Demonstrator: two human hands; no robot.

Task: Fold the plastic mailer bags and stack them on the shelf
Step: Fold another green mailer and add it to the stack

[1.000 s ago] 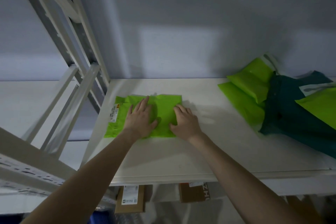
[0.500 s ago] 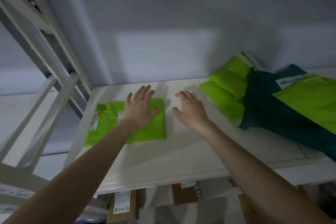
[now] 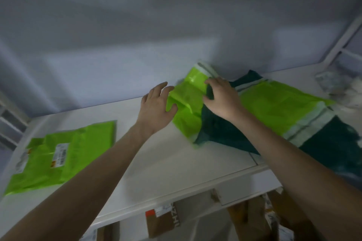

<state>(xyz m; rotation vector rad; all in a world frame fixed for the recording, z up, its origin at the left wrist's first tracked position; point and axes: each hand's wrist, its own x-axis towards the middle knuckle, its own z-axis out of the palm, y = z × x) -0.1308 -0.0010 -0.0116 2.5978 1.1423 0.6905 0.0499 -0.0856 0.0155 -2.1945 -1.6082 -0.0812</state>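
Now, left hand (image 3: pixel 156 108): my fingers spread loose, touching the unfolded green mailer (image 3: pixel 186 103).
Right hand (image 3: pixel 221 100): my fingers curl, grasping it.
Folded mailer (image 3: pixel 64 152): flat on shelf (image 3: pixel 166 162).

Folded green mailer (image 3: pixel 62 154) lies flat near left on shelf (image 3: pixel 160 162). Both hands at unfolded pile far right: left hand (image 3: pixel 156 107) touching green bag (image 3: pixel 186 103), right hand (image 3: pixel 221 100) curled over dark teal bag (image 3: pixel 221 131).
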